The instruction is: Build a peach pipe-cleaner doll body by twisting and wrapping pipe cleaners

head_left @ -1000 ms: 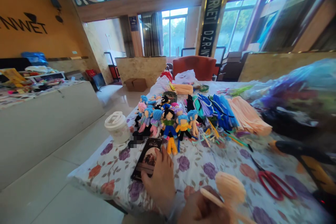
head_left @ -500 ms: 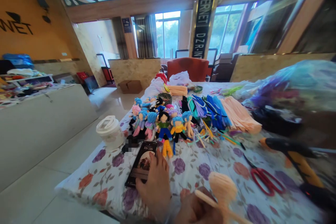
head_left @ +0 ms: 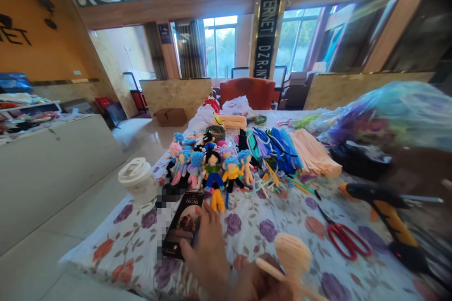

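A lit phone showing 16:56 lies on the flowered tablecloth. My left hand rests against its right side, fingers spread and thumb by the lower edge of the screen. At the bottom, my right hand is closed on a peach pipe-cleaner doll body with a rounded wound head and thin limbs sticking out. Part of that hand is cut off by the frame. Beyond the phone stand several finished pipe-cleaner dolls with blue, pink and black hair. A pair of yellow doll legs lies in front of them.
Red-handled scissors and a glue gun lie on the right. Bundles of blue and peach pipe cleaners are farther back. A white-lidded cup stands near the left table edge. Plastic bags fill the back right.
The view has shifted slightly, so the table things appear a little farther left. Both hands keep nearly the same places, the left at the phone and the right on the doll body.
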Demonstrator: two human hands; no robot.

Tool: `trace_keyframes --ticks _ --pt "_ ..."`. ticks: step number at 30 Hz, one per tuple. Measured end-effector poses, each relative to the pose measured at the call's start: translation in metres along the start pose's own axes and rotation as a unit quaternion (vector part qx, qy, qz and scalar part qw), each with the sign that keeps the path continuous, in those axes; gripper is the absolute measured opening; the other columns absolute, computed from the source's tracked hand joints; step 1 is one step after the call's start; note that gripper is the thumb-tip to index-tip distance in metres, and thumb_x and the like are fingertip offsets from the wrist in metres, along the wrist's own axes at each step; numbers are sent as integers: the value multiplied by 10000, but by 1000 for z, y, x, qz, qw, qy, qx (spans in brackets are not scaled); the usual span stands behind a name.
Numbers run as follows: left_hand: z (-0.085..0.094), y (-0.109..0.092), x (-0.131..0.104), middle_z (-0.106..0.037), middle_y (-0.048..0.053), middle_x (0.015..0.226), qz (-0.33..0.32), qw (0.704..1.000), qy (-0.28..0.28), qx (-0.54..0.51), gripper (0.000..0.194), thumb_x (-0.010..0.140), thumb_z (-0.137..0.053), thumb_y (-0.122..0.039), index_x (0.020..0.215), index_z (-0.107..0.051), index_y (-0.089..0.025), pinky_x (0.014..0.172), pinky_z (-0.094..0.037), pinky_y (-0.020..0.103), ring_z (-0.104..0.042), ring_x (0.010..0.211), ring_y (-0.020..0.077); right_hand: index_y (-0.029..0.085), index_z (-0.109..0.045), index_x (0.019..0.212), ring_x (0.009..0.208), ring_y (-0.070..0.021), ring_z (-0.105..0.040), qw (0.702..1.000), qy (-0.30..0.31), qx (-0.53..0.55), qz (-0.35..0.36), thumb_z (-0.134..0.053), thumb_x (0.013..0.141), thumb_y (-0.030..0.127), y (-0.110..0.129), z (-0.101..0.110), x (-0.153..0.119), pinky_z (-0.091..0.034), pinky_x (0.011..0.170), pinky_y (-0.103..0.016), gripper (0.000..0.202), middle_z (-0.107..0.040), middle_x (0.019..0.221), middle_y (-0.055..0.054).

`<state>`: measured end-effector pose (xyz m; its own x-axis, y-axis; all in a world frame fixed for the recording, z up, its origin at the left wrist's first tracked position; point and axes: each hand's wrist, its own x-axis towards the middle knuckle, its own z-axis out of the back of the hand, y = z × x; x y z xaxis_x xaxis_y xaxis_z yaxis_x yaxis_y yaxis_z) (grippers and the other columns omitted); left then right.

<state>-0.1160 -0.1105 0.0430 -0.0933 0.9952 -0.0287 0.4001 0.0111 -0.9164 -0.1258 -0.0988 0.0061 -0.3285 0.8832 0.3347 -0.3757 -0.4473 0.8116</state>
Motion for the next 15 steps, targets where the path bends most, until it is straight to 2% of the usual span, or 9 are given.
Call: trace_keyframes --ticks 5,7,9,10,12,15 --pt "-16 9 20 -654 32 696 7 1000 2 -12 373 526 -766 -532 804 -669 -303 570 -512 356 -639 766 291 258 -475 1165 1147 -254 -492 1000 -2 8 -1 -534 676 92 -15 26 8 -405 969 -373 519 -542 1181 -60" --pt "-23 14 20 -629 31 612 31 999 31 -18 365 462 -818 -488 713 -670 -268 521 -494 332 -637 672 270 272 -486 1144 1137 -247 -499 1000 -4 8 -3 -522 675 77 -17 29 10 -405 969 -366 509 -552 1162 -53" --pt "-28 21 8 -597 28 543 101 987 117 -33 359 417 -854 -436 634 -658 -229 487 -468 307 -616 581 237 292 -496 1133 1159 -257 -482 1000 -11 2 2 -540 672 82 -14 25 10 -401 973 -370 508 -549 1176 -53" --pt "-30 25 0 -588 26 533 126 980 146 -51 347 445 -845 -441 629 -656 -215 484 -456 294 -600 552 211 297 -501 1132 1175 -268 -468 1000 -16 -3 6 -558 669 89 -11 21 9 -397 976 -380 510 -542 1194 -57" --pt "-34 32 -18 -576 14 543 142 976 150 -75 337 524 -804 -470 655 -654 -198 516 -442 274 -575 538 168 283 -508 1142 1207 -303 -436 999 -26 -18 16 -605 656 111 -5 11 6 -389 978 -417 525 -522 1238 -73" --pt "-37 40 -36 -569 -6 590 136 979 112 -99 351 580 -773 -474 705 -640 -173 561 -415 243 -542 553 123 244 -520 1160 1226 -362 -407 999 -28 -31 24 -672 628 139 6 -2 2 -380 966 -471 563 -508 1272 -108"
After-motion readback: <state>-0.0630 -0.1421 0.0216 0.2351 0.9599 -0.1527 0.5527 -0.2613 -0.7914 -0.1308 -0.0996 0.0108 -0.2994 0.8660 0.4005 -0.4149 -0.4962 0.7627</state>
